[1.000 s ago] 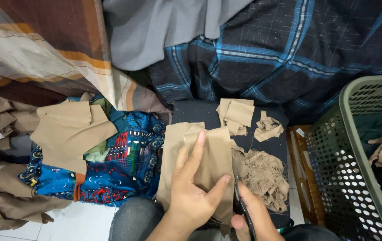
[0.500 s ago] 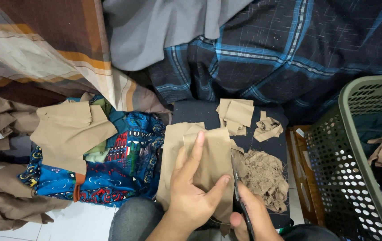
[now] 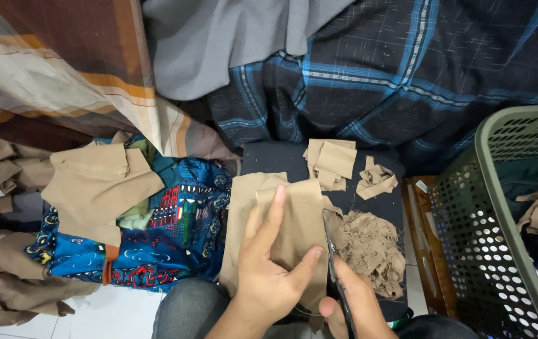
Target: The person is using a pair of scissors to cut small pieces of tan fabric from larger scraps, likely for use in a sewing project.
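Trimming of a tan fabric piece [image 3: 294, 220] with scissors [image 3: 332, 263], part done as I judge it: frayed offcuts [image 3: 372, 248] are heaped just right of the blades, folded tan pieces [image 3: 332, 160] lie beyond the fingertips, and the uncut length still runs ahead of the blades. I see my left hand [image 3: 269, 276] flat on the fabric on my lap, fingers spread, thumb pressing near the cut edge. My right hand [image 3: 357, 304], just beside it, is clenched around the scissor handles.
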